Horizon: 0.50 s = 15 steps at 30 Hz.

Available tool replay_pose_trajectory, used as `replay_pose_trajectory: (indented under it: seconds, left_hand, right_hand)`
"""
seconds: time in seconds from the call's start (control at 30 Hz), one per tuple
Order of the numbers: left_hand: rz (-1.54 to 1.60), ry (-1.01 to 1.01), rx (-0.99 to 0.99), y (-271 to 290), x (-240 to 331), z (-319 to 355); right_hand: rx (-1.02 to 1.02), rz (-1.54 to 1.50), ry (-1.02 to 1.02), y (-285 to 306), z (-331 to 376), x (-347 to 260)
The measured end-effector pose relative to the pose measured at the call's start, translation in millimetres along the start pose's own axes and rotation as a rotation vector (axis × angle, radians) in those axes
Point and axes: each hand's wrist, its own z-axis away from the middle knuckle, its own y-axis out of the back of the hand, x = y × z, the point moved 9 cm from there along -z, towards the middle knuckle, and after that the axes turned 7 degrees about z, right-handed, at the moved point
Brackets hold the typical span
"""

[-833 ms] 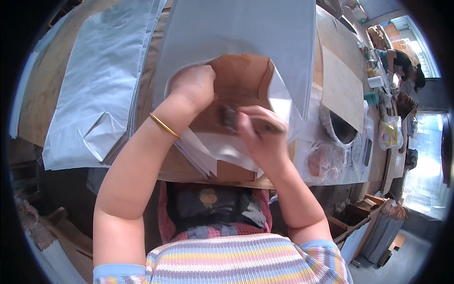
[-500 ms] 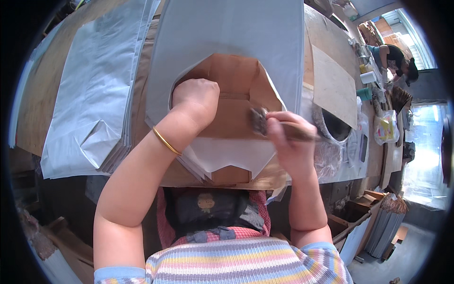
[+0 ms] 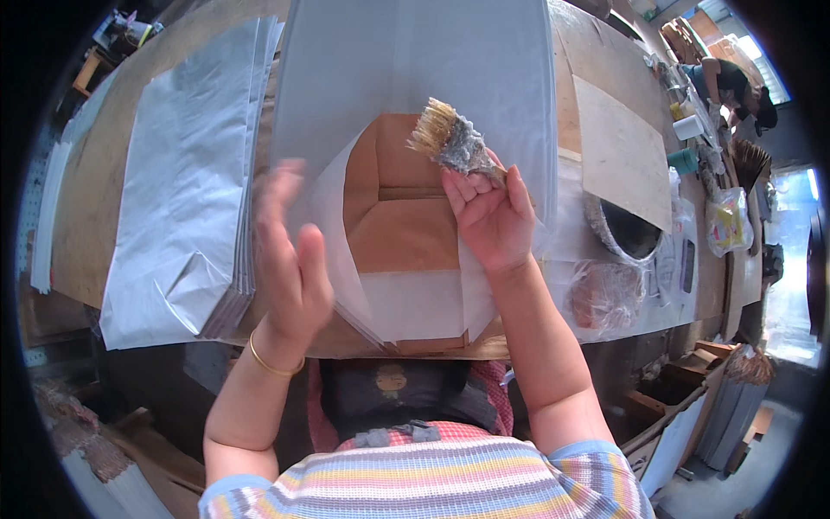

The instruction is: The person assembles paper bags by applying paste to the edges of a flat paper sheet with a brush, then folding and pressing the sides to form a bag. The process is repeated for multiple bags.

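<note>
A large white paper sack (image 3: 406, 60) with a brown lining lies in front of me on top of similar sheets. Its near end is opened out, and the brown inner flaps (image 3: 406, 238) show between folded white edges. My right hand (image 3: 497, 216) is over the right edge of this opening, palm turned up, closed round the handle of a paste brush (image 3: 458, 143). The brush has pale, clumped bristles and a grey, crusted ferrule, and points up and left. To the left of the opening my left hand (image 3: 294, 259) is raised with its fingers stretched out, holding nothing; its fingertips are blurred.
Left of the sack lies a stack of white sacks (image 3: 181, 173) with folded ends. At the right stand a dark round tub (image 3: 622, 232) partly under a board (image 3: 622, 151), and a clear plastic bag (image 3: 605, 294). Farther right, another person (image 3: 731, 86) bends over the table.
My left hand has come out of the sack's opening and moved left, its fingers now stretched out. My right hand has turned palm up, lifting the brush away from the brown lining.
</note>
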Motion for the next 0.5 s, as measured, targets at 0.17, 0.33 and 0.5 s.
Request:
replay_pose_trajectory:
  seconds: [0.17,0.33,0.5]
  left_hand:
    - [-0.678,0.368,-0.386,-46,-69,46]
    - [-0.558,0.344,-0.365,-58,-52,57]
    - [-0.368,0.191,-0.621,-52,-54,57]
  right_hand:
    - [-0.108,0.021,-0.03,-1,3,8]
    - [-0.069,0.136,-0.079,-6,5,10]
    - [-0.063,0.395,-0.129,-3,13,13]
